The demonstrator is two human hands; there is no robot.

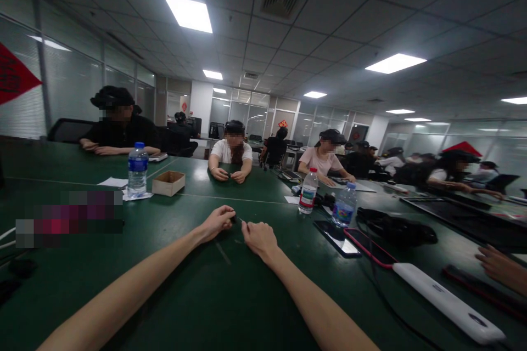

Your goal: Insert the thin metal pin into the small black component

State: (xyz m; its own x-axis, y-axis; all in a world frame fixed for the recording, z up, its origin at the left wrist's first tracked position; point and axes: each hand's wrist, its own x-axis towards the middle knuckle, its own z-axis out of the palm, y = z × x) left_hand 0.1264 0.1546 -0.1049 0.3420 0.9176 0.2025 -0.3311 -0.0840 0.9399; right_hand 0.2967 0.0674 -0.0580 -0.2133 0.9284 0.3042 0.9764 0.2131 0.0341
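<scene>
Both my arms reach out over the dark green table [206,296]. My left hand [217,222] and my right hand [258,238] meet near the table's middle, fingers curled. Between their fingertips they pinch a small dark object [239,220] that is too small to name. Both hands rest on or just above the tabletop.
A water bottle [137,170] and an open cardboard box [168,182] stand at the far left. Two more bottles [308,191] stand right of centre beside phones [336,237], a dark bag [395,227] and a white power strip [447,301]. Several people sit around the table; another person's hand [500,266] lies at the right edge.
</scene>
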